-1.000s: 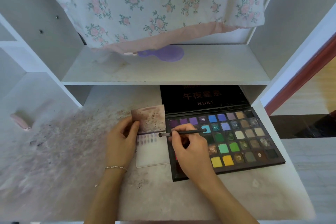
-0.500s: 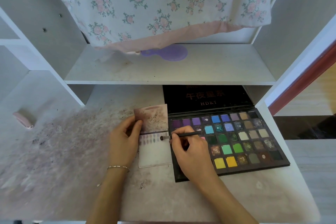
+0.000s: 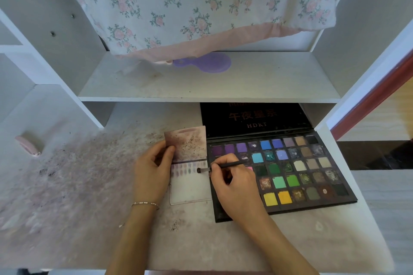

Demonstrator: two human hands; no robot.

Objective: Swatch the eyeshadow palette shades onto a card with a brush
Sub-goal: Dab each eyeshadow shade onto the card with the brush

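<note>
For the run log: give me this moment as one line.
stage: swatching | right hand: grips brush, tip on card | left hand: holds card's left edge | palette: open, right of card

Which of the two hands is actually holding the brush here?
The right hand pinches the brush, its tip on the card beside the swatch row. The left hand only holds the card's left edge.
</note>
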